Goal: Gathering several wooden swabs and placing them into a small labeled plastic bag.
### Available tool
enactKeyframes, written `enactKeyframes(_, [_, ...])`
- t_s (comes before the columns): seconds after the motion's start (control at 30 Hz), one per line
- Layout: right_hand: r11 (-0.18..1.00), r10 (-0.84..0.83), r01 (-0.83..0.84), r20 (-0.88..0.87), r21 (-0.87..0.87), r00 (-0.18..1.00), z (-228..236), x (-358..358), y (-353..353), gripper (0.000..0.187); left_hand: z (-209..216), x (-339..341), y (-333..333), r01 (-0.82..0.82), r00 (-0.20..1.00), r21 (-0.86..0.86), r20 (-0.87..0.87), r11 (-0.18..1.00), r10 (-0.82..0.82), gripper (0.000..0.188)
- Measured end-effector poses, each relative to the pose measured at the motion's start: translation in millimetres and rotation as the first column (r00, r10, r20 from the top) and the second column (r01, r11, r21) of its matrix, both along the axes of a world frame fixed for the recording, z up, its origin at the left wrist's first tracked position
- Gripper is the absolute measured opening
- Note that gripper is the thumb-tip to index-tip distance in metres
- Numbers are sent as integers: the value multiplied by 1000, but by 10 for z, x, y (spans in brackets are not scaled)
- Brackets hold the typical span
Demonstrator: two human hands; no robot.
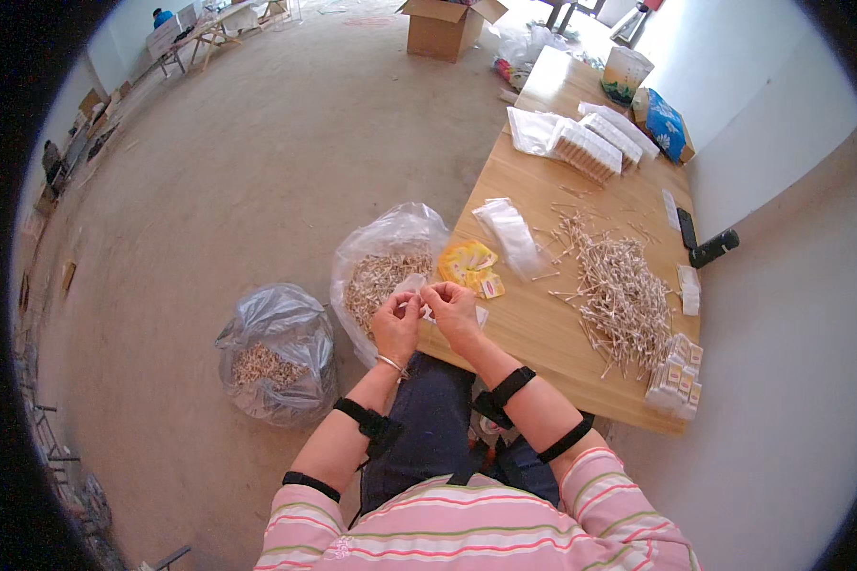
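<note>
Both hands meet at the table's near left edge, over a large clear bag (405, 221) full of loose cotton swabs (381, 285). My left hand (397, 322) is closed on a small clear plastic bag (411, 283). My right hand (455, 311) pinches at the same small bag, its fingertips close to the left ones. Just beyond my right hand lie fanned yellow cards (467, 262). Past them is a stack of flat clear bags (511, 233). A big heap of cotton swabs (624, 290) spreads over the wooden table (505, 333) to the right.
A second plastic bag of swab pieces (276, 362) stands on the floor at left. Filled packs (676, 376) sit at the near right corner, more packs (590, 147) at the far end. A black cylinder (714, 249) lies by the wall. A cardboard box (443, 33) stands beyond.
</note>
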State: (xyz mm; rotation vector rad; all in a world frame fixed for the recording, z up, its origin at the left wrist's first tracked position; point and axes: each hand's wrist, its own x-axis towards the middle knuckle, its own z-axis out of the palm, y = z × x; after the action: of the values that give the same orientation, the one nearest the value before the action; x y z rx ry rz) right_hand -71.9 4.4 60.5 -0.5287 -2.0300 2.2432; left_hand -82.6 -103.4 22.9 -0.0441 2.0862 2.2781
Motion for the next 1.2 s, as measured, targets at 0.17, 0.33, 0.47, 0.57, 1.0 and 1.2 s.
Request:
enactKeyframes(0.17, [967, -40, 48, -35, 250, 999, -167, -11, 69, 20, 159, 9, 63, -34, 999, -24, -37, 999, 33, 17])
enactKeyframes(0.33, [730, -14, 23, -19, 683, 1000, -60, 37, -1, 20, 154, 43, 7, -140, 934, -452, -357, 881, -35, 19])
enactKeyframes(0.47, [739, -13, 144, -199, 659, 980, 18, 10, 20, 13, 82, 30, -12, -202, 877, -485, -476, 851, -63, 18])
enactKeyframes(0.57, [729, 38, 157, -269, 666, 962, -42, -10, 58, 9, 104, 40, 10, -59, 943, -419, -321, 906, -87, 20])
enactKeyframes(1.0, [665, 135, 197, -376, 720, 917, -239, -220, -222, 8, -133, -189, -51, -254, 960, -382, 14, 889, 280, 20])
enactKeyframes(1.2, [627, 298, 18, -261, 779, 918, -424, -569, -59, 5, -167, -333, -108, -159, 973, 24, 172, 987, 153, 20])
